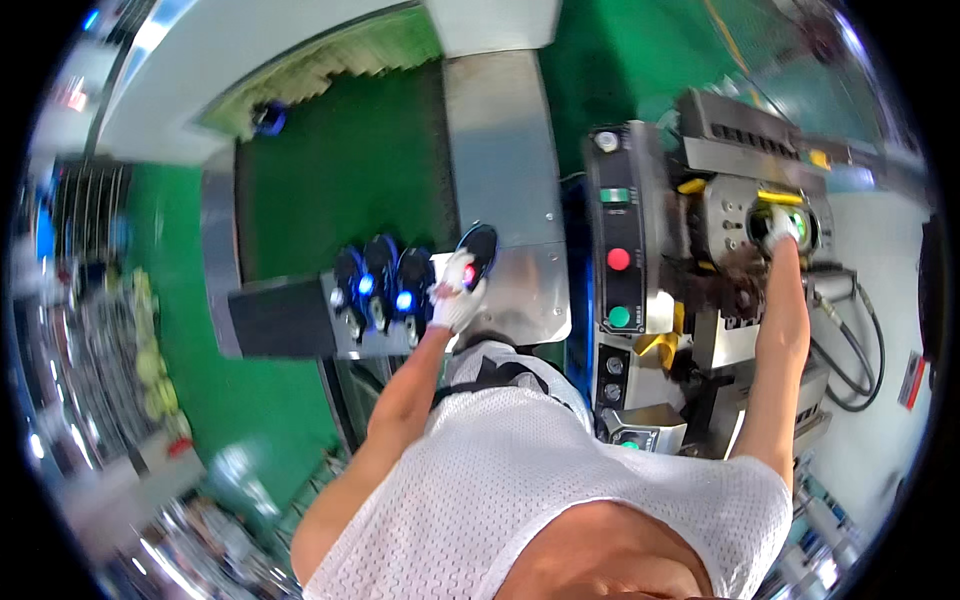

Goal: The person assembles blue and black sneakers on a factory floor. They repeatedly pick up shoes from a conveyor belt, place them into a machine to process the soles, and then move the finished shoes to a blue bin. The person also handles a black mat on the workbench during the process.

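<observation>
My left hand (pixel 458 302), in a white glove, grips a dark shoe (pixel 481 243) at the near end of the metal conveyor side. To its left, several more dark shoes with blue edges (pixel 379 270) stand in a row, lit by bluish spots. My right arm is stretched out to the machine (pixel 722 222) on the right. There, my white-gloved right hand (pixel 783 230) is at a round, green-lit opening below a yellow bar (pixel 778 197). It is small and blurred, so its fingers cannot be made out.
A control panel (pixel 618 225) with red and green buttons stands between the conveyor and the machine. The green belt (pixel 340 170) runs under a fringed curtain (pixel 330 62), with another dark blue item (pixel 268 118) near it. Black hoses (pixel 872 345) loop at the machine's right.
</observation>
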`<action>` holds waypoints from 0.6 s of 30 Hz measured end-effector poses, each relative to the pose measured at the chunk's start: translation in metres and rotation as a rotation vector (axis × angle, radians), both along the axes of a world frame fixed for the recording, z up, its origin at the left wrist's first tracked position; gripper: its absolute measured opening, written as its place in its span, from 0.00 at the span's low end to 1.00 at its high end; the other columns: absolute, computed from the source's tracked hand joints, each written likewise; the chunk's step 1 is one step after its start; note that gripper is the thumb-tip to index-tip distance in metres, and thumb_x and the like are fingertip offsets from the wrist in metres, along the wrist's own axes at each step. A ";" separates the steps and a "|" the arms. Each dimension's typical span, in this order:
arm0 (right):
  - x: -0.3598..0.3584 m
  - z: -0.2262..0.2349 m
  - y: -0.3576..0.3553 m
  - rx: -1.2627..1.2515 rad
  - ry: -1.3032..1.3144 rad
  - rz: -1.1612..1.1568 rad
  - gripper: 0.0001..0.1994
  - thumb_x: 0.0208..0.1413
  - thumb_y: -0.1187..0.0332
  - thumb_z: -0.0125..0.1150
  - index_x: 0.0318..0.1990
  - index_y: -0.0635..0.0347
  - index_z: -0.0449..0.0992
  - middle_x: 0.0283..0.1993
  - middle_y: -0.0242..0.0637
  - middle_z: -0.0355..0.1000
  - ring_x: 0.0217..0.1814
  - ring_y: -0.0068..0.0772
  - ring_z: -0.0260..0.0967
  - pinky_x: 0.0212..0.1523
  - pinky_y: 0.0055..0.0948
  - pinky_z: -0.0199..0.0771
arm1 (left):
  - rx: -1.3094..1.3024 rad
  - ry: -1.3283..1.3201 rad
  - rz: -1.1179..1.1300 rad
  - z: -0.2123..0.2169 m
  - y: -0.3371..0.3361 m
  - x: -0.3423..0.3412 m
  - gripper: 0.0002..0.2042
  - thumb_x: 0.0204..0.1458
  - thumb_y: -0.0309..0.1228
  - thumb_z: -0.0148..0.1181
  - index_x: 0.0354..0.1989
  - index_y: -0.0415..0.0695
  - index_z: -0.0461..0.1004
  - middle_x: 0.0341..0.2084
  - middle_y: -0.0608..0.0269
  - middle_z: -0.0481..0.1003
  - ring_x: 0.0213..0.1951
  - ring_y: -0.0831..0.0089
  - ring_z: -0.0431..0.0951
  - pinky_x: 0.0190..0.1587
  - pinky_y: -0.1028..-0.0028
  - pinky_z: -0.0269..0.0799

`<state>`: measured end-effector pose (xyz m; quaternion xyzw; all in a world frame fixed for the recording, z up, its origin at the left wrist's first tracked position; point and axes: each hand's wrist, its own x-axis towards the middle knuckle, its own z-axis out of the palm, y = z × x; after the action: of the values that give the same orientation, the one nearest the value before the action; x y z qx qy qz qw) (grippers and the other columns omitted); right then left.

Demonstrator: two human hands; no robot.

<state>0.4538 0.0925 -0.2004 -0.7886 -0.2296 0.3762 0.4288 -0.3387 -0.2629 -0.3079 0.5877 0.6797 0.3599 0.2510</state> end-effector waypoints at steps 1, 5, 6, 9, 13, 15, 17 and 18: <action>-0.078 -0.046 0.009 -0.141 0.433 -0.098 0.12 0.62 0.60 0.65 0.50 0.50 0.79 0.48 0.36 0.80 0.47 0.39 0.78 0.50 0.41 0.81 | -0.085 0.063 0.093 0.011 -0.017 -0.007 0.25 0.50 0.30 0.69 0.56 0.40 0.71 0.60 0.45 0.71 0.62 0.49 0.72 0.64 0.60 0.69; -0.120 0.029 -0.017 -0.063 0.131 0.083 0.23 0.60 0.53 0.64 0.53 0.63 0.77 0.44 0.42 0.80 0.44 0.37 0.79 0.48 0.37 0.79 | -0.028 -0.016 0.261 -0.005 -0.037 -0.022 0.23 0.51 0.28 0.67 0.56 0.42 0.71 0.64 0.46 0.69 0.64 0.50 0.71 0.65 0.62 0.67; -0.123 0.054 -0.039 -0.046 -0.206 0.117 0.27 0.60 0.51 0.63 0.54 0.67 0.76 0.43 0.43 0.81 0.42 0.36 0.79 0.47 0.36 0.78 | -0.001 -0.035 0.302 -0.005 -0.035 -0.024 0.23 0.51 0.27 0.67 0.56 0.43 0.71 0.63 0.46 0.69 0.63 0.49 0.71 0.64 0.63 0.68; -0.303 0.129 -0.098 0.182 -0.711 0.099 0.40 0.58 0.47 0.65 0.63 0.81 0.66 0.47 0.50 0.80 0.45 0.35 0.78 0.49 0.33 0.74 | 0.013 -0.001 0.328 -0.009 -0.069 -0.033 0.22 0.50 0.25 0.68 0.55 0.42 0.71 0.61 0.46 0.70 0.61 0.50 0.72 0.63 0.63 0.70; -0.449 0.147 -0.226 0.238 -0.948 0.524 0.40 0.61 0.56 0.66 0.74 0.68 0.55 0.78 0.56 0.52 0.79 0.48 0.52 0.77 0.41 0.51 | 0.024 0.006 0.280 -0.021 -0.067 -0.032 0.22 0.46 0.24 0.68 0.52 0.44 0.72 0.59 0.43 0.70 0.61 0.44 0.69 0.65 0.55 0.66; -0.482 0.106 -0.277 0.268 -0.819 0.643 0.42 0.61 0.57 0.65 0.76 0.67 0.51 0.79 0.55 0.50 0.82 0.51 0.45 0.79 0.42 0.47 | 0.014 0.022 0.190 -0.010 -0.058 -0.031 0.23 0.45 0.25 0.69 0.52 0.44 0.71 0.60 0.42 0.67 0.63 0.42 0.67 0.66 0.52 0.63; -0.457 -0.004 -0.315 0.015 -1.305 0.926 0.47 0.54 0.52 0.68 0.74 0.70 0.52 0.79 0.61 0.46 0.81 0.57 0.47 0.77 0.47 0.49 | -0.082 -0.062 0.063 0.010 -0.052 -0.043 0.23 0.49 0.32 0.70 0.54 0.41 0.72 0.63 0.42 0.66 0.64 0.46 0.67 0.67 0.57 0.63; -0.523 0.026 -0.325 -0.512 -1.388 1.068 0.50 0.51 0.47 0.68 0.73 0.71 0.53 0.79 0.62 0.43 0.82 0.62 0.40 0.79 0.56 0.38 | -0.164 -0.102 0.027 0.026 -0.054 -0.053 0.24 0.50 0.34 0.71 0.55 0.41 0.71 0.62 0.41 0.66 0.64 0.45 0.67 0.67 0.58 0.63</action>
<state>-0.0689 -0.2328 -0.1741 -0.6977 -0.6800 0.0050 -0.2252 -0.3915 -0.3169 -0.2820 0.5368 0.7012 0.3357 0.3278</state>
